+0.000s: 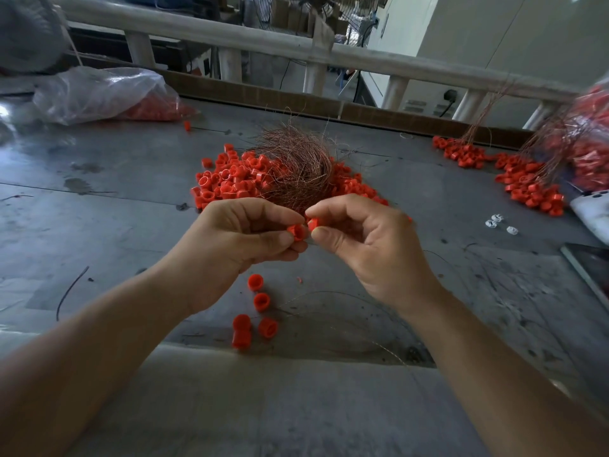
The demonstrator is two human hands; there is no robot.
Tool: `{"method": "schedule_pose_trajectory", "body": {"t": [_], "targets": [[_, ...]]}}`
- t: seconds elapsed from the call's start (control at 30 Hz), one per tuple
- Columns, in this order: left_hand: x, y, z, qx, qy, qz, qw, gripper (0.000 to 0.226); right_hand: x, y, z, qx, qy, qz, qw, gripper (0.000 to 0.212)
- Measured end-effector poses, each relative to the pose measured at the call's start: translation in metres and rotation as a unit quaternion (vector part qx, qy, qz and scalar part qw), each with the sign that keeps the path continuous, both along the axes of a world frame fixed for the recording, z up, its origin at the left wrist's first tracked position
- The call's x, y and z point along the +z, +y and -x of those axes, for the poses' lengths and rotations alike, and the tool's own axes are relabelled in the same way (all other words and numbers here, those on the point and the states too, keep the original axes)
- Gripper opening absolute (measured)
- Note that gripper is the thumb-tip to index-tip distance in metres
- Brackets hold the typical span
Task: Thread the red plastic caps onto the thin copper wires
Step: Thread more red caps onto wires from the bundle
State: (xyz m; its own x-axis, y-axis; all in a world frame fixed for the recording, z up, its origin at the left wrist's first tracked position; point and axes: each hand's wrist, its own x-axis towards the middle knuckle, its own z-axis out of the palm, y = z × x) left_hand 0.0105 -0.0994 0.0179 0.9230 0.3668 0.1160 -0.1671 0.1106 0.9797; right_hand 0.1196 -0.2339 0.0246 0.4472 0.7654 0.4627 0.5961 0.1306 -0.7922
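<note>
Red cap (296,231) is pinched in my left hand (237,249), thumb and fingers (260,209) clamped on it, open end facing up toward me. A second cap (313,223) is pinched the same way in my right hand (372,249). The two caps almost touch, held up over the table (115,199). Wire at the caps is too thin to see, so I can't tell if it's through. Four loose caps (255,306) lie under my hands. The cap pile (227,179) and copper wire tangle (296,163) are just behind, threaded bunches (527,183) far right. Risks: the wire end misses the hole or kinks if pushed off-axis. A small slick cap could pop out of the pinch, or a snagged strand could drag the tangle.
</note>
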Motion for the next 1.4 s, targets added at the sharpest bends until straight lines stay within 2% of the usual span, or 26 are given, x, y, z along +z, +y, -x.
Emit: {"method": "schedule_pose_trajectory", "body": {"t": [0.07, 0.13, 0.27, 0.47, 1.23, 1.4], "targets": [[0.0003, -0.0003, -0.0003, 0.005, -0.001, -0.002, 1.0, 0.022, -0.0013, 0.0014, 0.0022, -0.011, -0.026, -0.003, 1.0, 0.032], [0.0006, -0.0002, -0.0005, 0.01, -0.001, -0.001, 1.0, 0.023, -0.0022, 0.0021, 0.0041, -0.016, -0.016, -0.006, 1.0, 0.035], [0.0006, 0.0007, -0.0008, 0.014, 0.007, -0.001, 1.0, 0.022, -0.0031, 0.0028, 0.0054, -0.035, -0.054, -0.013, 0.998, 0.026], [-0.0009, 0.0006, -0.0013, 0.011, 0.006, 0.005, 1.0, 0.019, -0.0056, 0.0037, 0.0057, -0.051, -0.052, -0.008, 0.997, 0.022], [-0.0033, -0.0018, -0.0002, 0.017, 0.024, -0.05, 0.998, 0.02, -0.0048, 0.0019, 0.0046, -0.065, -0.154, -0.013, 0.986, 0.021], [-0.003, -0.0036, 0.0004, 0.029, 0.03, -0.024, 0.999, 0.021, -0.0076, 0.0021, 0.0064, -0.077, -0.151, -0.028, 0.985, 0.02]]}}
